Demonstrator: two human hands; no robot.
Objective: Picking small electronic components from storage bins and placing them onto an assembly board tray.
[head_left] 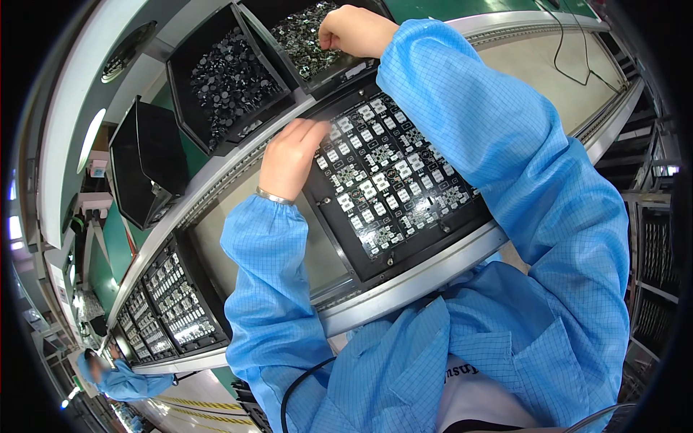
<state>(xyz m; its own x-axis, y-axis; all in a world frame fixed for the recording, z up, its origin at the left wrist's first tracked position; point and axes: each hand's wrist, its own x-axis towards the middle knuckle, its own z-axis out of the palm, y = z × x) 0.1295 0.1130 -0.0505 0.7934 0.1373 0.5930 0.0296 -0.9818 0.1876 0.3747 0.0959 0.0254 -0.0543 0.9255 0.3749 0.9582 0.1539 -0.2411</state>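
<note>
My right hand (359,32) reaches into a black bin (336,75) at the back, its curled fingers touching a pile of small shiny metallic parts (303,42). What it pinches there is hidden. My left hand (287,159) hovers at the far left corner of a circuit board panel (393,169), fingers bent and close together. Its fingertips are slightly blurred, and anything between them is too small to name. The panel has rows of white rectangular components and lies in a black frame (325,209) with small screws along its edges.
A second black bin (249,137) holds dark round parts (231,79). Left of it stands another black bin (148,162), tilted. Several framed panels (180,296) sit further left on the conveyor rail (462,256). A thin black cable (563,58) lies at the right. A co-worker (126,379) is at far left.
</note>
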